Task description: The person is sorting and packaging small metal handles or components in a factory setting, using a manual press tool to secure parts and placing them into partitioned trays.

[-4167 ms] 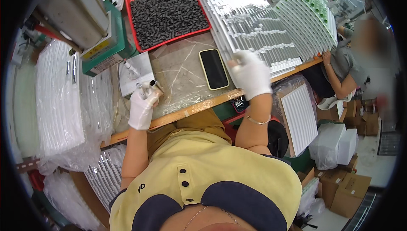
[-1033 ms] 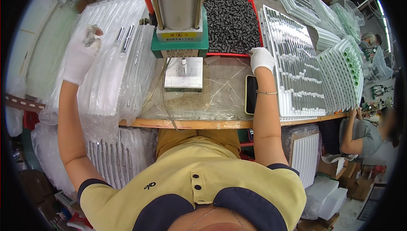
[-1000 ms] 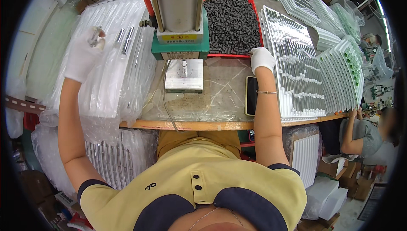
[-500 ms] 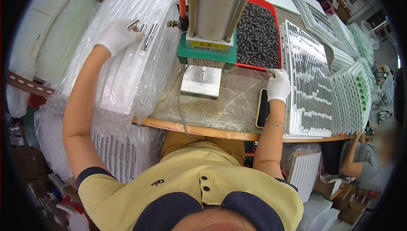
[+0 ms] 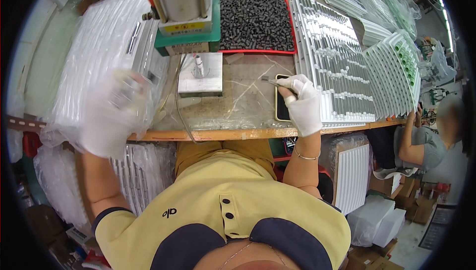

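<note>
My left hand [image 5: 113,114] wears a white glove and is smeared by motion over the near part of a plastic-wrapped white ribbed tray [image 5: 74,79]. Its fingers and whatever is in them cannot be made out. Silver metal tubes [image 5: 133,38] lie on that tray. My right hand [image 5: 303,105], also gloved, is closed in a pinch on thin grey metal tweezers [image 5: 271,80] whose tips point left. A dark phone [image 5: 282,109] lies beneath the right hand. Between the hands stands a press with a green block [image 5: 188,45], above a metal base plate [image 5: 201,87] bearing a small upright pin [image 5: 199,65].
Behind the right hand is a red tray [image 5: 258,51] full of small black cylindrical pieces [image 5: 255,14]. A white rack [image 5: 342,79] with rows of silver tubes stands to the right, with a green-ended stack [image 5: 391,76] beyond. A co-worker [image 5: 424,141] sits at far right.
The view has shifted. My left hand, which held a metal tube over the wrapped tray, has swung back toward me. My right hand has come away from the red tray's corner with the tweezers.
</note>
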